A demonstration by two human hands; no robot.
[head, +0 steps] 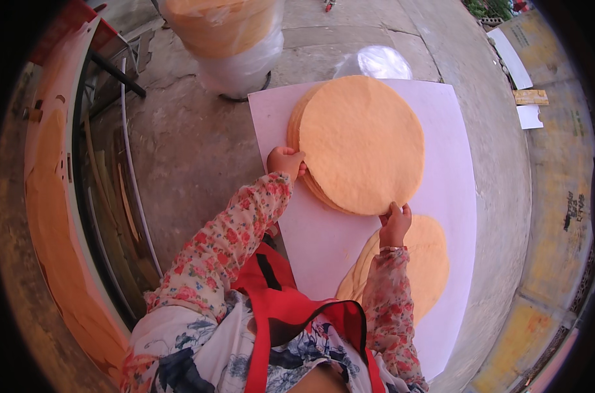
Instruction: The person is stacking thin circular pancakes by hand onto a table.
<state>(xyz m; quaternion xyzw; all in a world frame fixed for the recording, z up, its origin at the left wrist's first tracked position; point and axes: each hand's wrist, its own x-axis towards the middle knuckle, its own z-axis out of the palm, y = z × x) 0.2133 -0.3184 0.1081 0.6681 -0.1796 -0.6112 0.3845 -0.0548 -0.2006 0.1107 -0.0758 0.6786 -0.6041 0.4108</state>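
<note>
A thick stack of round, thin orange-tan sheets [361, 145], much like flatbreads, lies toward the far side of a white tabletop [317, 250]. At the stack's left edge, my left hand [286, 162] pinches the rim of the top round between thumb and fingers. My right hand [395, 223] grips the same round at its near edge, lower right. Beneath and beside my right forearm lies a second, looser group of similar rounds [427, 265], overlapping unevenly. My sleeve hides part of that group.
Beyond the table's far left corner stands a tall plastic-wrapped stack of rounds [228, 29]. A clear plastic bundle [378, 61] sits behind the table. To the left runs a long board [51, 196] beside wooden strips and a pale pole [130, 147]. Concrete floor [174, 127] surrounds the table.
</note>
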